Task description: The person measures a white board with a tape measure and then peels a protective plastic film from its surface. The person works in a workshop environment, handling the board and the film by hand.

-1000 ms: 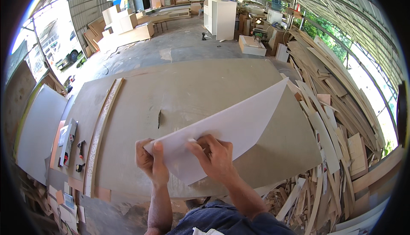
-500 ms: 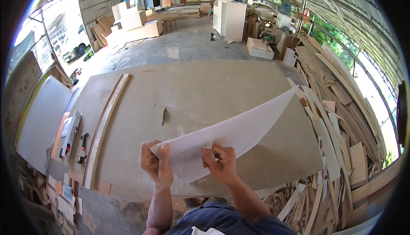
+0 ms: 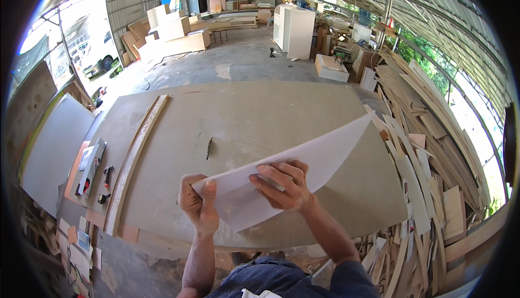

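A long white panel [image 3: 338, 154] is tilted over the worktable, its far end reaching toward the right side. My left hand [image 3: 199, 203] is closed round its near left corner, with the thumb lying over the edge. Against the panel's face, close to the upper edge, my right hand [image 3: 288, 185] has its fingers spread and stretched out. Whether anything small lies under those fingers is hidden. Beyond the panel, a slim black pen-like tool [image 3: 209, 148] rests on the large grey-brown tabletop [image 3: 260, 108].
Along the table's left side lies a long wooden strip [image 3: 138, 160]. Left of it are a long box [image 3: 92, 167], a black-and-red hand tool [image 3: 107, 176] and a small black-and-yellow item [image 3: 103, 198]. Wood offcuts [image 3: 428, 189] crowd the right. A white cabinet [image 3: 295, 30] stands farther off.
My right hand has gone from a pinch on the panel's face to spread fingers, nearer the upper edge. My left hand keeps its grip on the corner.
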Demonstrator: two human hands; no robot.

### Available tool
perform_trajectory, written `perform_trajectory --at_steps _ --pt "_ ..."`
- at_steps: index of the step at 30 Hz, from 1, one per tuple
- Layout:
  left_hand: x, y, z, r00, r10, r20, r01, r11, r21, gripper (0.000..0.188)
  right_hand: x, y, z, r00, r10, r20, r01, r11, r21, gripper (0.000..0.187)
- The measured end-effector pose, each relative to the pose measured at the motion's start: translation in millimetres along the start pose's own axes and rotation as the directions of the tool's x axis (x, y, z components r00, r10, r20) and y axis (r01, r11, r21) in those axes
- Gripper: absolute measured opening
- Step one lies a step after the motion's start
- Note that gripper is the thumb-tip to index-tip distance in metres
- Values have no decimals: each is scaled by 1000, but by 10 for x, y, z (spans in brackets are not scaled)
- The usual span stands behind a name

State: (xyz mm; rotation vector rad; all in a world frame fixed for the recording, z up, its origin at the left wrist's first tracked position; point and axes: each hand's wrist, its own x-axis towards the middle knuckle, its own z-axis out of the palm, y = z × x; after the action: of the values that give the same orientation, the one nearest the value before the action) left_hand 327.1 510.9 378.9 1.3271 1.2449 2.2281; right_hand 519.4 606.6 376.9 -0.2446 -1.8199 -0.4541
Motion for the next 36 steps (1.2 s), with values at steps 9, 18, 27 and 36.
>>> perform_trajectory --at_steps 9,18,27,36 --pt "122 -59 -42 999 -51 -12 52 997 49 28 111 347 63 965 -255 59 241 954 180 11" --pt "86 -102 32 995 46 -90 -30 985 172 30 30 273 -8 967 -250 45 225 926 304 14" --pt "206 -186 33 992 36 -124 -13 983 184 33 127 382 -58 930 -342 133 205 785 585 21" --pt "510 -398 88 995 3 -96 12 987 163 33 -46 593 -6 972 -139 188 43 897 439 24"
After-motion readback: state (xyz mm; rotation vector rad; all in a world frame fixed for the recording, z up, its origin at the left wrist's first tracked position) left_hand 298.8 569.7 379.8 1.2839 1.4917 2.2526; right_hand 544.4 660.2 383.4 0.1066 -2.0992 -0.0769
